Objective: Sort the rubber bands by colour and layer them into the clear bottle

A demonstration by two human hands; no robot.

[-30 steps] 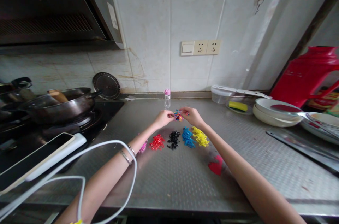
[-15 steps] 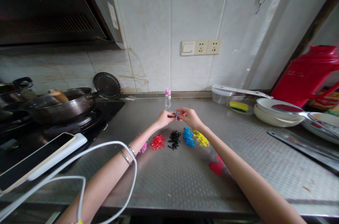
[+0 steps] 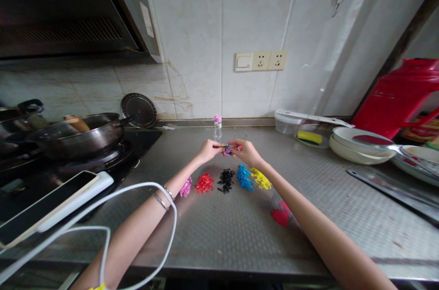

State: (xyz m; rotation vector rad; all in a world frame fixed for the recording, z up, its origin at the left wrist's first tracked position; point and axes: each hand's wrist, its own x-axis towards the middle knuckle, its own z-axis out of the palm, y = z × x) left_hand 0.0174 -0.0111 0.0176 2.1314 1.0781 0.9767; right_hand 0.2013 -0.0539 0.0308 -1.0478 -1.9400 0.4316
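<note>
Several multicoloured bits (image 3: pixel 227 150) sit between fingers (image 3: pixel 236 142), well inside the counter's edges (image 3: pixel 212 269).

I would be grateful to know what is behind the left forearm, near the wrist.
A pile of small pink pieces shows at the edge of the left forearm; the arm hides anything behind it, so the pile's full extent cannot be seen.

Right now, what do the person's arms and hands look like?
The left hand and right hand have no gloves, and no sleeves show. Two slim silvery bracelets are worn on the left arm; none shows on the right arm. A white cable loops in front of the left arm.
</note>
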